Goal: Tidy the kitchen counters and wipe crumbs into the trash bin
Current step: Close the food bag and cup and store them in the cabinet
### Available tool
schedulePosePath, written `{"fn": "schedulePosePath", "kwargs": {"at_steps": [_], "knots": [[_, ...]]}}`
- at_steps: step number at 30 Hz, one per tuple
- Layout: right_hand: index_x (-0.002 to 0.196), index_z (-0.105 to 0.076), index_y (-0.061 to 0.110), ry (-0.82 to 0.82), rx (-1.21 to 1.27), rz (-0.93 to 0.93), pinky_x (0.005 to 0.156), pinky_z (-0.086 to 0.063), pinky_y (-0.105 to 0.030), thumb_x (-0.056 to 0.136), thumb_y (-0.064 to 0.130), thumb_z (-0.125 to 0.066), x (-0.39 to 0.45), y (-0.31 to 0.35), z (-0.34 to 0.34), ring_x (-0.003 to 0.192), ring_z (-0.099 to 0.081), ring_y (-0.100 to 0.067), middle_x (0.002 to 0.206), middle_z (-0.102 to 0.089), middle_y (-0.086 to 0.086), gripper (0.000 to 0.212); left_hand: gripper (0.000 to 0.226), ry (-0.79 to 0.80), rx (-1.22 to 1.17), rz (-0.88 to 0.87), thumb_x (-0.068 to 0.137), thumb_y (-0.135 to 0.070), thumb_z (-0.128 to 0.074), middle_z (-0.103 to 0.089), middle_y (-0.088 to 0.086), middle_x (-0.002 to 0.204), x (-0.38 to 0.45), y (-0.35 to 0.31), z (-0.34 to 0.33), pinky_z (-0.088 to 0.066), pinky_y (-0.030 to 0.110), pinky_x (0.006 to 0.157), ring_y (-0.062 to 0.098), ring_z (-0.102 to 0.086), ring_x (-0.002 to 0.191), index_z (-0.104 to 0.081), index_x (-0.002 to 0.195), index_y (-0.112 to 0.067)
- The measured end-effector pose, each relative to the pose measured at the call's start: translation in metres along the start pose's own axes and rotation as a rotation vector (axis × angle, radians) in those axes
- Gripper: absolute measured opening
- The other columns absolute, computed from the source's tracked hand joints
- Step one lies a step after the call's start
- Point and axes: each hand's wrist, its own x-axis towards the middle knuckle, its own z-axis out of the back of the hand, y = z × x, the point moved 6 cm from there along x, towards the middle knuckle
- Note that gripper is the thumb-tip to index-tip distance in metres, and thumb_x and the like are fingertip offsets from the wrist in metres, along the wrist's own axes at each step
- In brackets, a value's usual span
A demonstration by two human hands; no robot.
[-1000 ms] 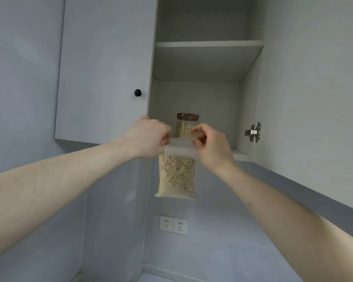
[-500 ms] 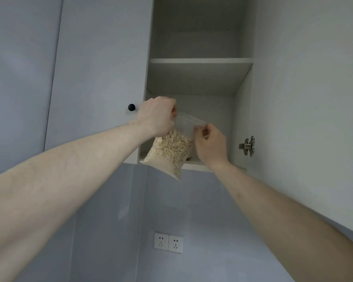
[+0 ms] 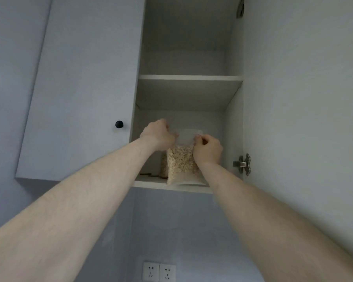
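A clear plastic bag of oats stands upright on the bottom shelf of the open wall cabinet. My left hand grips the bag's upper left corner. My right hand pinches its upper right edge. Behind the bag, a jar of the same kind of grain shows only as a sliver on the left.
The cabinet's open door hangs on the right with a metal hinge. A closed door with a black knob is on the left. The upper shelf holds nothing visible. A double wall socket sits below.
Both hands lifted the bag from below the cabinet up onto the bottom shelf, where it now stands upright in front of the jar. The view tilted upward.
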Motion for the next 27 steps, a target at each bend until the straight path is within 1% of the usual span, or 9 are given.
{"fn": "schedulePosePath", "kwargs": {"at_steps": [3, 5, 8, 10, 15, 18, 20, 24, 27], "knots": [[0.089, -0.077, 0.012, -0.047, -0.002, 0.005, 0.068, -0.038, -0.024, 0.1, 0.024, -0.061, 0.01, -0.006, -0.004, 0.077, -0.06, -0.018, 0.082, -0.071, -0.004, 0.023, 0.081, 0.137, -0.149, 0.103, 0.084, -0.055, -0.062, -0.052, 0.01, 0.137, 0.009, 0.016, -0.023, -0.049, 0.039, 0.096, 0.032, -0.055, 0.121, -0.034, 0.146, -0.011], [0.094, -0.077, 0.01, -0.069, -0.003, -0.007, 0.071, -0.042, -0.026, 0.1, 0.024, -0.06, 0.016, -0.011, -0.007, 0.083, -0.063, -0.02, 0.09, -0.074, -0.007, 0.023, 0.08, 0.163, -0.242, 0.116, 0.083, -0.053, -0.064, -0.054, 0.007, 0.134, 0.012, 0.026, -0.037, -0.047, 0.034, 0.089, 0.029, -0.055, 0.118, -0.035, 0.145, -0.011], [0.094, -0.077, 0.009, -0.091, -0.025, -0.017, 0.075, -0.051, -0.034, 0.101, 0.024, -0.059, 0.023, -0.019, -0.012, 0.087, -0.066, -0.025, 0.091, -0.074, -0.009, 0.024, 0.041, 0.166, -0.284, 0.05, 0.085, -0.048, -0.064, -0.065, -0.004, 0.108, 0.016, 0.038, -0.059, -0.047, 0.026, 0.07, 0.016, -0.061, 0.094, -0.059, 0.115, -0.021], [0.093, -0.076, 0.007, -0.095, -0.03, -0.02, 0.076, -0.051, -0.036, 0.1, 0.023, -0.059, 0.026, -0.024, -0.017, 0.086, -0.066, -0.027, 0.09, -0.074, -0.011, 0.024, 0.019, 0.16, -0.29, 0.007, 0.088, -0.043, -0.064, -0.069, -0.004, 0.095, 0.017, 0.043, -0.074, -0.05, 0.024, 0.068, 0.017, -0.064, 0.089, -0.063, 0.095, -0.026], [0.093, -0.073, 0.003, -0.048, -0.068, -0.113, 0.075, -0.046, -0.033, 0.102, 0.023, -0.057, 0.023, -0.052, -0.03, 0.09, -0.066, -0.032, 0.093, -0.073, -0.016, 0.028, 0.033, 0.169, -0.299, -0.02, 0.086, -0.036, -0.069, -0.072, -0.003, 0.104, 0.01, 0.053, -0.11, -0.054, 0.034, 0.09, 0.02, -0.066, 0.101, -0.068, 0.113, -0.018], [0.099, -0.073, 0.003, 0.018, -0.063, -0.153, 0.079, -0.045, -0.031, 0.103, 0.023, -0.054, 0.019, -0.07, -0.035, 0.098, -0.066, -0.031, 0.1, -0.073, -0.014, 0.028, 0.032, 0.164, -0.345, -0.021, 0.085, -0.036, -0.069, -0.067, -0.015, 0.089, 0.008, 0.058, -0.128, -0.052, 0.029, 0.088, 0.017, -0.067, 0.1, -0.064, 0.115, -0.025], [0.104, -0.072, 0.007, 0.087, -0.092, -0.18, 0.08, -0.042, -0.029, 0.103, 0.027, -0.054, 0.015, -0.082, -0.041, 0.102, -0.064, -0.029, 0.104, -0.072, -0.009, 0.026, 0.029, 0.148, -0.347, -0.021, 0.084, -0.039, -0.07, -0.067, -0.019, 0.088, 0.008, 0.063, -0.14, -0.052, 0.031, 0.092, 0.015, -0.067, 0.1, -0.062, 0.11, -0.029], [0.099, -0.066, 0.022, 0.25, -0.089, -0.246, 0.073, -0.04, -0.027, 0.094, 0.024, -0.06, 0.013, -0.096, -0.053, 0.097, -0.062, -0.021, 0.088, -0.064, 0.009, 0.008, 0.032, 0.088, -0.417, -0.032, 0.079, -0.042, -0.075, -0.065, -0.022, 0.087, 0.012, 0.071, -0.154, -0.053, 0.034, 0.094, 0.012, -0.067, 0.095, -0.06, 0.106, -0.032], [0.108, -0.065, 0.023, 0.278, -0.066, -0.237, 0.082, -0.04, -0.024, 0.09, 0.015, -0.06, 0.014, -0.094, -0.054, 0.097, -0.059, -0.014, 0.099, -0.064, 0.01, 0.021, 0.041, 0.046, -0.415, -0.081, 0.077, -0.042, -0.077, -0.065, -0.022, 0.087, 0.014, 0.069, -0.154, -0.054, 0.028, 0.084, 0.003, -0.065, 0.085, -0.061, 0.113, -0.029]]}}
